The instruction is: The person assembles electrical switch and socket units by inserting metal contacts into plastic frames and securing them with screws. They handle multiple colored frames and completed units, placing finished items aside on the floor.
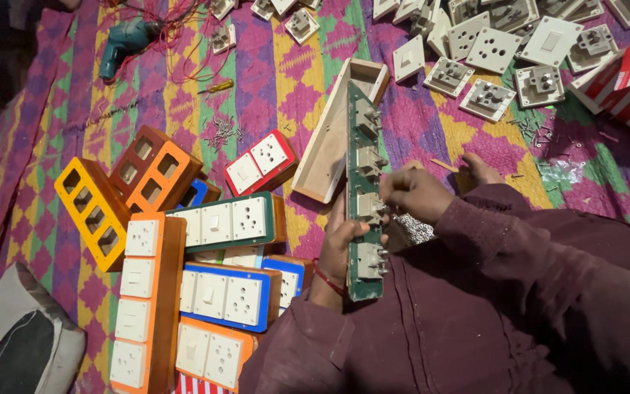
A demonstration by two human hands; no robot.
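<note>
We're holding the green switch panel [362,197] upright on edge over our lap, back side facing 3 o'clock, four switch modules mounted along it. Left hand [344,244] is gripping the panel from the 9 o'clock side near its lower end, fingers wrapped around the edge, red bangle [327,279] on the wrist. Right hand [417,193] is coming in from 3 o'clock, fingertips pinched against the back of the third module down, so it's closed on the panel's rear hardware; we can't tell whether a screw is sitting between the fingers. The panel's top end is running toward 12 o'clock, just beside the open wooden box [340,131], which is lying tilted on the patterned mat [286,80]. At 9 o'clock from the left hand, finished switchboards [231,219] are lying stacked in orange, blue and green frames. Loose white sockets [490,51] are lying scattered at 1 o'clock, a screw pile [224,131] at 11 o'clock, a teal drill [125,40] further out at 10 o'clock.
</note>
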